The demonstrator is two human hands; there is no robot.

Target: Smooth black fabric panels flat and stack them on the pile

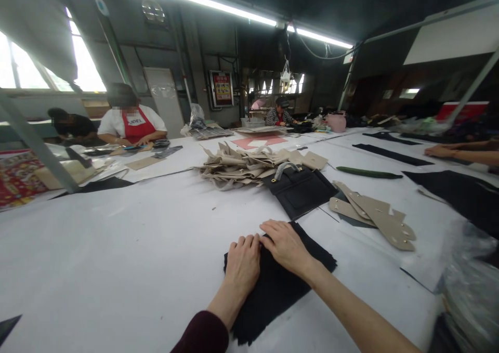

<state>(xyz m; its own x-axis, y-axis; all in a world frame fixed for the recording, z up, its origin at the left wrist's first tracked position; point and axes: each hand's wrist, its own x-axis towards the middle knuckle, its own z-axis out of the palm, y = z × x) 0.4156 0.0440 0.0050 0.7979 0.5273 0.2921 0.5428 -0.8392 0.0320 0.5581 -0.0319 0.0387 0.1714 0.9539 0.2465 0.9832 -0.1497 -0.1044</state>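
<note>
A stack of black fabric pieces with uneven edges lies on the white tabletop in front of me. My left hand is at its far left part, with bent fingers over the edge and the fingertips hidden. My right hand grips the far edge from above, its fingers pointing left and its thumb close to my left hand. Just beyond lies a black handbag, its handle wrapped in pale material. A heap of beige bag pieces is behind the handbag.
Beige straps with metal studs lie to the right, near a green cucumber. Black panels and clear plastic are farther right. A co-worker's arms reach in there. A person in a red apron works at the far left.
</note>
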